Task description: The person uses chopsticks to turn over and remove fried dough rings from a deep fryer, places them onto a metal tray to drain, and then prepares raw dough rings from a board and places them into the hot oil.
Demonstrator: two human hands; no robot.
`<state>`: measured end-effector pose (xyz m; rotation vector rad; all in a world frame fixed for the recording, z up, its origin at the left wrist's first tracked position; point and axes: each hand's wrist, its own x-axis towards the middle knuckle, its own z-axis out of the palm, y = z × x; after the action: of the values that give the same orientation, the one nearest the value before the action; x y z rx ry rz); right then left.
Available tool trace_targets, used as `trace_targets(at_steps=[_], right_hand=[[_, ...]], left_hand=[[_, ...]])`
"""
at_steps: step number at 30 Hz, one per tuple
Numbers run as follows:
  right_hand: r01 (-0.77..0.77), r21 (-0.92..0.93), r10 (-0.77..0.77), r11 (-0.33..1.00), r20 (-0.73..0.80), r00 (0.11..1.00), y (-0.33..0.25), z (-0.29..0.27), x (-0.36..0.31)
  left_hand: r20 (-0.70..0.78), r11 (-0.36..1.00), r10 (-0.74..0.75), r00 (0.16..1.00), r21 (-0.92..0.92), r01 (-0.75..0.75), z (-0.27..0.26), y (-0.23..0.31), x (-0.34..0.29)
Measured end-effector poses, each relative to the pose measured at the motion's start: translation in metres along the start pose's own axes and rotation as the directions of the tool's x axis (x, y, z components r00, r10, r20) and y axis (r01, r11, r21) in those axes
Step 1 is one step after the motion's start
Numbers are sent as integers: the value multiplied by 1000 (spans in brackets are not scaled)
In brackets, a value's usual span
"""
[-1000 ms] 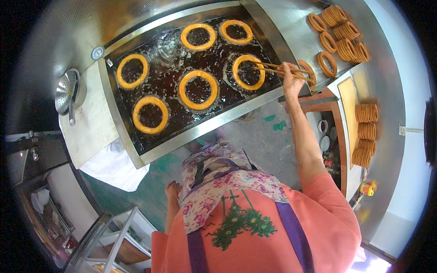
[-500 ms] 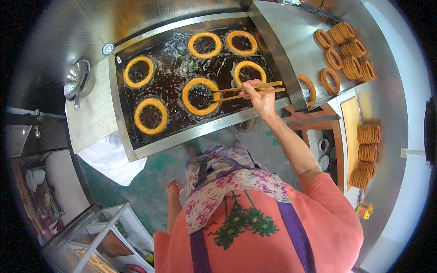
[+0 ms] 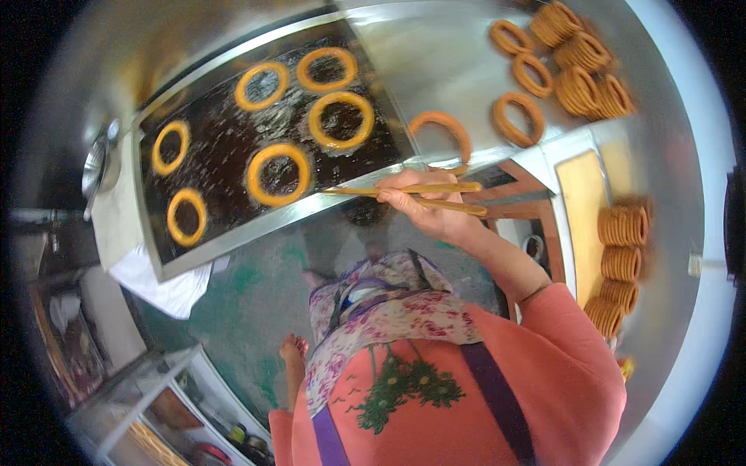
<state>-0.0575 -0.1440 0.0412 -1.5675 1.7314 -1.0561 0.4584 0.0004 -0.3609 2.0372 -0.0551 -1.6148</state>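
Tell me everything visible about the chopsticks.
The chopsticks are a pair of long, slim, straight sticks, yellowish tan and apparently wooden or bamboo. The right hand grips them, their butt ends spread apart and pointing right. They lie nearly level across the picture, tips leading left over the vat's front rim, near a golden ring. Nothing shows between them; blur hides whether the tips touch the rim.

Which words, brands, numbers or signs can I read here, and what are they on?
No text is readable.
Yellow-and-red package beyond the right sleeve: too small and blurred to tell any lettering.
Coral shirt: green flower design, no lettering visible.
Floral apron: no lettering visible.
Chopsticks in the right hand: no marks visible.
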Motion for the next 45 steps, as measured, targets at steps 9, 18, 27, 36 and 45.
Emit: trace_targets(at_steps=[9,18,27,36,45], right_hand=[[169,207,169,964,-962,215,81,-226,-130],[192,321,316,928,-947,52,248,-282,-144],[94,970,672,224,-224,705,295,-253,-135],[-749,198,602,632,484,635,298,107,-209],[-402,-69,210,913,924,320,148,343,-253]], left_hand=[[111,991,63,992,113,-76,30,-19,-8],[-19,992,114,993,-51,-115,45,-67,-104],[-277,925,-36,960,-373,-72,13,-207,-168],[-435,807,79,897,-500,-314,-18,-351,-208],[-745,497,83,662,-545,-675,-116,-456,-320]])
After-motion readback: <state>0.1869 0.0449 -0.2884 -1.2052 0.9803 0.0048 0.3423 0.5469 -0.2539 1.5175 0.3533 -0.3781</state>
